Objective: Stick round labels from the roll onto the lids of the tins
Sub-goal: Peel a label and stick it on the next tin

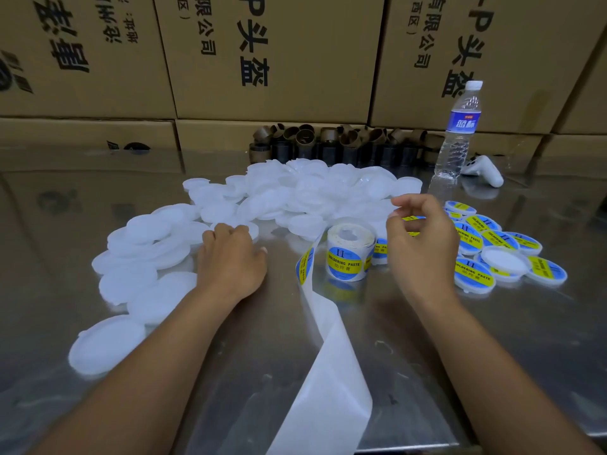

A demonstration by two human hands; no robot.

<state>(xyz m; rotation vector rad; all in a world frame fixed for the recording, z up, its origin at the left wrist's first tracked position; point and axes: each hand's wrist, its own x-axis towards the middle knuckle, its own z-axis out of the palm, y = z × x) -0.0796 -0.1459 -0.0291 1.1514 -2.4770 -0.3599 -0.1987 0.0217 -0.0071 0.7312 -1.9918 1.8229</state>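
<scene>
Head view: bare steel table (410,356) either side of backing strip (328,372)

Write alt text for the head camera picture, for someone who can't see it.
A person's right hand pinches a round label beside the label roll, while the left hand touches plain white lids heaped on a steel table. Labelled lids lie to the right.

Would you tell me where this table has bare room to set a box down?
Bare steel lies at the table's far left, behind the plain lids, and at the near right, in front of the labelled lids. The middle is crowded with lids; cardboard cores and a bottle line the back.
</scene>
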